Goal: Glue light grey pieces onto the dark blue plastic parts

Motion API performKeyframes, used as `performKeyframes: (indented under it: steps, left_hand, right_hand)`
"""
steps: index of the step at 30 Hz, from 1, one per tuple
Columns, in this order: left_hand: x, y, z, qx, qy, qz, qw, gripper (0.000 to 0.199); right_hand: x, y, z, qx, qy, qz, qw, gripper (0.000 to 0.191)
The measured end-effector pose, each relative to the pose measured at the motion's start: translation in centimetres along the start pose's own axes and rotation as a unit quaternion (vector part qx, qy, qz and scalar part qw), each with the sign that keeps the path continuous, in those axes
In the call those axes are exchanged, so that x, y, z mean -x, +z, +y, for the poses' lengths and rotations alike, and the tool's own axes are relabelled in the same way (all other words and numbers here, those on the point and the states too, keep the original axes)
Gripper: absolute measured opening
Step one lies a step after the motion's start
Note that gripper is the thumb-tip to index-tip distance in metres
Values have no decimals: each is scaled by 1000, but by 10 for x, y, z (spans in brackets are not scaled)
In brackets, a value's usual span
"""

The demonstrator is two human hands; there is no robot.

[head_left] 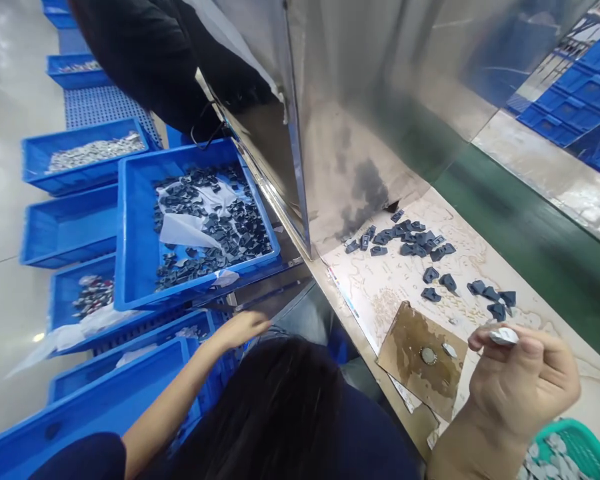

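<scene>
My right hand point(525, 373) is raised over the worktable, its thumb and fingers pinching a small pale grey piece point(504, 336). Below and left of it lies a stained brown cardboard square point(405, 360). On the cardboard are a small round metal cap-like thing point(429, 355) and another pale piece point(449, 350). Dark grey small parts point(415, 248) are scattered further back on the table. My left hand point(243, 328) is off the table, near the front edge of the big blue bin of dark parts point(200, 290). It is blurred, and its fingers do not show clearly.
A green basket point(580, 433) of pale pieces stands at the lower right. An upright metal panel point(297, 133) borders the table. Several blue bins point(70, 220) line the left, and a person in dark clothing point(145, 60) is beyond the panel. Blue crates point(565, 100) are stacked far right.
</scene>
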State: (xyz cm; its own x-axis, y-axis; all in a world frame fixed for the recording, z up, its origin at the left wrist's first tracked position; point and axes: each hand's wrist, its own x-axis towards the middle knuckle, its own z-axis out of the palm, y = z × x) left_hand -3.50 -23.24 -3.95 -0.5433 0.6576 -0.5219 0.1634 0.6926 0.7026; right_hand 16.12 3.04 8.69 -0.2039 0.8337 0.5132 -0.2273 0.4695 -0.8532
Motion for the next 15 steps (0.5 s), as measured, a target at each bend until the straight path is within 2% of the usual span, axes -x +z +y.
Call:
performKeyframes:
  steps: [1, 2, 3, 4, 5, 7, 9, 11, 15]
  left_hand:
    - [-9, 2, 20, -21, 37, -19, 999, 27]
    - [-20, 5, 43, -61, 111, -31, 991, 24]
    - [-30, 7, 67, -113, 187, -2, 976, 23]
    - [-41, 10, 91, -165, 234, 47, 957, 24]
    - [-51, 14, 113, -210, 250, 92, 941, 26]
    - [-69, 22, 148, -295, 218, 153, 918, 36]
    - [-81, 31, 167, -352, 147, 167, 909, 47]
    - [-88, 39, 173, -376, 101, 165, 906, 49]
    - [-96, 51, 170, -345, 107, 188, 913, 37]
  right_hand:
    - [-2, 4, -5, -5, -5, -9, 1000, 18]
    - [-4, 7, -10, -9, -12, -18, 1000, 19]
    - [-5, 10, -15, -13, -23, -21, 999, 19]
    - [-7, 12, -19, -16, -36, -22, 999, 18]
    - [-9, 15, -23, -21, -49, -25, 998, 16]
    - [-10, 18, -28, -34, -65, -39, 997, 13]
    - [-9, 20, -29, -56, -58, -56, 995, 9]
    - [-8, 21, -27, -75, -53, -75, 993, 8]
    - [-5, 18, -21, -60, -37, -125, 990, 11]
